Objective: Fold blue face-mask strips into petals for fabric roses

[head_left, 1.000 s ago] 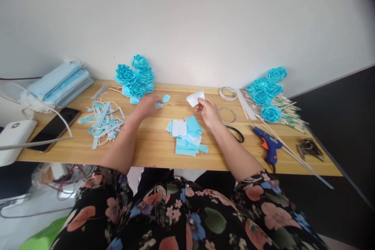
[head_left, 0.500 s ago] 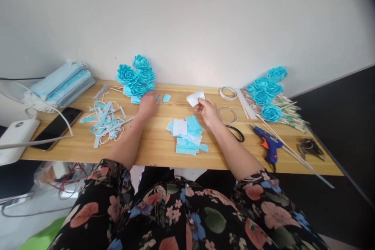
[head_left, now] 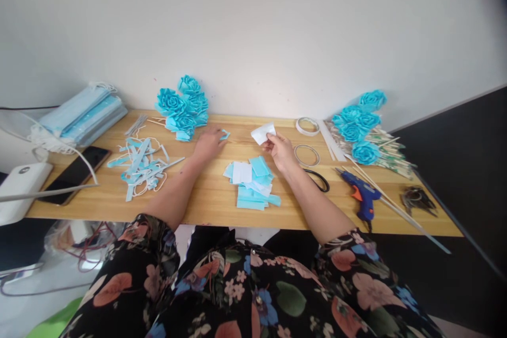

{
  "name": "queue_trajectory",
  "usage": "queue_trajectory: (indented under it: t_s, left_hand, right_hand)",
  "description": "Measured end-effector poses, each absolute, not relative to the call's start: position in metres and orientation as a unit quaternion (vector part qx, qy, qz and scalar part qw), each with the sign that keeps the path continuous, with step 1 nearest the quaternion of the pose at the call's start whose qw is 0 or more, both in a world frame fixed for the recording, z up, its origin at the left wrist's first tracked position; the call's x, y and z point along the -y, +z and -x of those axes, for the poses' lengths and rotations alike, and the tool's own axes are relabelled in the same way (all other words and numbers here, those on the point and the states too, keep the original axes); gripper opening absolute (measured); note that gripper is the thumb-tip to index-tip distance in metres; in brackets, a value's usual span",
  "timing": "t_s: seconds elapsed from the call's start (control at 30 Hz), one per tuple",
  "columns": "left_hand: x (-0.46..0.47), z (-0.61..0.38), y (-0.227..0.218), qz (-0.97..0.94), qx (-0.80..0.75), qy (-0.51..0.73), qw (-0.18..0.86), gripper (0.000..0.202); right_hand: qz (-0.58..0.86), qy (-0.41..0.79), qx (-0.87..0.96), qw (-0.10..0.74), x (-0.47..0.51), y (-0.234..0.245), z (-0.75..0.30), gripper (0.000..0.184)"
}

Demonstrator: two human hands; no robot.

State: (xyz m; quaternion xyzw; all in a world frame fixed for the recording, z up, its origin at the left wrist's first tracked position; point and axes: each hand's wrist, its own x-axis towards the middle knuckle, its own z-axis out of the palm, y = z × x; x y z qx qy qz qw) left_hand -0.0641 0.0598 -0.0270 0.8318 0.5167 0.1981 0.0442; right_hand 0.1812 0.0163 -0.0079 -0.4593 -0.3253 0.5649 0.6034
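Observation:
My left hand (head_left: 209, 143) is low over the back of the table, just right of a bunch of blue crepe-like roses (head_left: 184, 108). Its fingers are closed at a small cut blue piece (head_left: 225, 134), partly hidden beneath them. My right hand (head_left: 280, 149) pinches a white cut piece of mask fabric (head_left: 262, 132) by its right edge, above the table. Between my forearms lies a loose pile of cut blue and white mask pieces (head_left: 253, 185).
At left are mask trimmings and ear loops (head_left: 142, 166), stacked face masks (head_left: 85, 116), a phone (head_left: 79, 174) and a white device (head_left: 24, 190) with a cable. At right are tape rolls (head_left: 307, 126), more blue roses (head_left: 356, 121), a glue gun (head_left: 362, 195), thin sticks and dark pliers (head_left: 418, 199).
My left hand has moved right, away from the blue roses, onto the small blue piece. My right hand stays put with the white piece. The view has shifted slightly.

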Motion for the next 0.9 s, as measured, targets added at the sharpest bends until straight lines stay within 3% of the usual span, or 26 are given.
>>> queue_trajectory:
  t_s: [0.27,0.43,0.53,0.67,0.9]
  left_hand:
    - [-0.057,0.071,-0.02,-0.825,-0.529,0.191,0.064,0.021]
    - [-0.049,0.061,-0.009,-0.809,-0.486,0.322,0.079,0.029]
    - [-0.038,0.043,0.0,-0.797,-0.416,0.388,0.205,0.041]
    - [-0.028,0.012,0.008,-0.728,-0.389,0.374,0.423,0.058]
    - [-0.035,-0.016,0.015,-0.483,-0.429,0.46,0.609,0.032]
  right_hand:
    - [0.456,0.562,0.342,0.599,-0.017,-0.012,-0.182,0.028]
    - [0.458,0.549,0.383,0.585,-0.014,-0.011,-0.179,0.029]
    - [0.464,0.535,0.414,0.572,-0.011,-0.009,-0.176,0.029]
    - [0.465,0.517,0.452,0.559,-0.006,-0.004,-0.173,0.026]
    - [0.461,0.484,0.502,0.549,0.0,0.002,-0.17,0.025]
